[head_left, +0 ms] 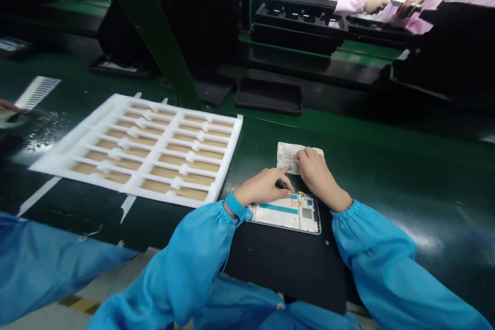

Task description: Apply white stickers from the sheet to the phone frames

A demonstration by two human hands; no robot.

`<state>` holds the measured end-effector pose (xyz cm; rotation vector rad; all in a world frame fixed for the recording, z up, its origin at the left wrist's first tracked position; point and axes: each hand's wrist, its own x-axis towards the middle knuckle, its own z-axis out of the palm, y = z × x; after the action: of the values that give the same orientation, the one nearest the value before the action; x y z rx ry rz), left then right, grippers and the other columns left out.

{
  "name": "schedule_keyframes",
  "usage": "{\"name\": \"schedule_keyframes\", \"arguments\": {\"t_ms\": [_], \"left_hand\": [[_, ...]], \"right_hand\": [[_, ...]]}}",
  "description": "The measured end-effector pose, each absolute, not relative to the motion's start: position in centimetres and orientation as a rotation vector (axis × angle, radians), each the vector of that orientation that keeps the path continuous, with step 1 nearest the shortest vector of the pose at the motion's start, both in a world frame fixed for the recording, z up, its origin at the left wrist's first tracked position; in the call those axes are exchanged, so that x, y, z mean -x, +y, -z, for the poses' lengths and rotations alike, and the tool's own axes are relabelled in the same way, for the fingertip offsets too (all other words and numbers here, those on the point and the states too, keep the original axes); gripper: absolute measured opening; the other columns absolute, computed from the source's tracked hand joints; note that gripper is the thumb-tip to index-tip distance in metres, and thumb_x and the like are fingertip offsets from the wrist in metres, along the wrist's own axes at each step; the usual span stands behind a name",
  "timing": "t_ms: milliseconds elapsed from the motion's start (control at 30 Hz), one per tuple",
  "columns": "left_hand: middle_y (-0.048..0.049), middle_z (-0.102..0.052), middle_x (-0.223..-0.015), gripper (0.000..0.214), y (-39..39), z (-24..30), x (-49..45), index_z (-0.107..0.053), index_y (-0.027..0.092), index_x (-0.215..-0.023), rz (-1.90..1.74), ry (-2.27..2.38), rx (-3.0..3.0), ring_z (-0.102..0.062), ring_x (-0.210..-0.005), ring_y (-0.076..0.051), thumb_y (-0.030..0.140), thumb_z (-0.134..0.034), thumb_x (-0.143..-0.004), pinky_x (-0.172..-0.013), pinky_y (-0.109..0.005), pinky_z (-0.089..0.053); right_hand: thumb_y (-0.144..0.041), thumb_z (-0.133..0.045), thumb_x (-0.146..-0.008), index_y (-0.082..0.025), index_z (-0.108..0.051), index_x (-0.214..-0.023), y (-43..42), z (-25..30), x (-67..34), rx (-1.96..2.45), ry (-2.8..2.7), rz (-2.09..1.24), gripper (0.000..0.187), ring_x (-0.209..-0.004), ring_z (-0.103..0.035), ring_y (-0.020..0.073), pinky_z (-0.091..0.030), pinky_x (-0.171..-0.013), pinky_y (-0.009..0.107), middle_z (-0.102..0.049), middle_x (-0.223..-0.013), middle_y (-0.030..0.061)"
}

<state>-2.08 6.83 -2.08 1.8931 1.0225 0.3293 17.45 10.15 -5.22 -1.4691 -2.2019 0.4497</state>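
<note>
Mat (286,273) nearest you, black on the green bench (394,175), with the panel (284,220) lying at its far end. Your left hand (265,185) is over the panel's far edge, fingers spread, index stretched toward the sheet (285,157). Your right hand (315,171) is on that sheet, just beyond the panel; whether its fingers pinch anything, you cannot tell. Leftward sits a white tray (228,157); farther off, black bins (297,26).

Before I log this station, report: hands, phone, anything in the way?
Right hand at pale sheet. Left hand over open phone, partly hiding it. Phone on black mat.
</note>
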Motion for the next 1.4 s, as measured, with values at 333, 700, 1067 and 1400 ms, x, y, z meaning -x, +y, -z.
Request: {"name": "schedule_keyframes", "arguments": {"t_ms": [333,700,1067,1400], "left_hand": [[-0.0099,-0.059,-0.137,0.013,6.3,1.9,2.0,-0.076,0.021,-0.095,-0.406,1.047,-1.941,-0.062,-0.119,-0.027,0.022,-0.066,-0.087,-0.085,-0.029,-0.052],[0.0015,-0.074,-0.109,0.018,0.6,-0.1,0.6,-0.067,0.023,-0.107,-0.728,1.179,-2.482,-0.071,-0.094,-0.019,0.02,-0.051,-0.099,-0.071,-0.028,-0.051],[-0.0043,-0.076,-0.097,0.015,-2.1,0.5,1.8,-0.063,0.016,-0.109,-0.973,1.191,-2.583,-0.072,-0.082,-0.02,0.021,-0.057,-0.096,-0.075,-0.032,-0.053],[-0.0024,-0.076,-0.087,0.01,-2.4,1.0,1.9,-0.067,0.015,-0.098,-1.108,1.133,-2.514,-0.071,-0.075,-0.018,0.02,-0.059,-0.095,-0.072,-0.03,-0.052]], "right_hand": [[-0.046,-0.047,-0.094,-0.021,-0.048,-0.089,9.7,4.2,-19.0,1.328,-1.419,-0.898,0.025,-0.074,-0.064,0.0148,-0.054,-0.077,0.035,-0.064,-0.083,0.0027],[-0.025,-0.07,-0.087,-0.023,-0.072,-0.091,-0.3,-1.5,-20.9,1.276,-1.618,-0.831,0.005,-0.083,-0.07,0.0144,-0.056,-0.076,0.025,-0.074,-0.088,-0.0006],[-0.006,-0.055,-0.093,-0.008,-0.052,-0.133,-3.0,-4.8,-19.3,1.152,-2.471,-0.015,0.04,-0.086,-0.064,0.0196,-0.049,-0.077,0.034,-0.073,-0.096,0.0081],[0.002,-0.058,-0.072,-0.001,-0.064,-0.114,-2.5,-6.9,-17.0,1.185,-2.797,0.243,0.042,-0.063,-0.064,0.02,-0.05,-0.058,0.03,-0.074,-0.089,0.0151]]}}
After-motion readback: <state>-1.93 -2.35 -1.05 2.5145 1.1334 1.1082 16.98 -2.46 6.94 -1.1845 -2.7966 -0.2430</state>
